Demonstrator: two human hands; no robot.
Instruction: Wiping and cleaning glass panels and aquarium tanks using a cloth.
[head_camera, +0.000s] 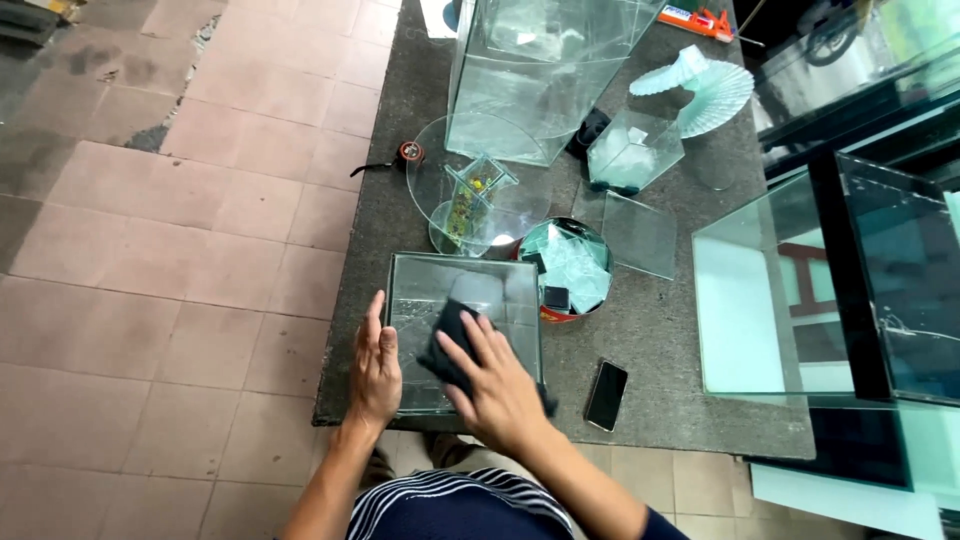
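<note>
Lower middle of the frame: right hand (497, 385) lies flat, fingers spread, pressing a dark cloth (450, 345) onto the square glass pane (500, 295) on the stone table (660, 340). Left hand (375, 365) braces the pane's left edge, fingers together (not gripping). I'd say keep that brace firm and wipe in overlapping strokes, palm low, away from the sharp edges. The phone (606, 394) is just right.
</note>
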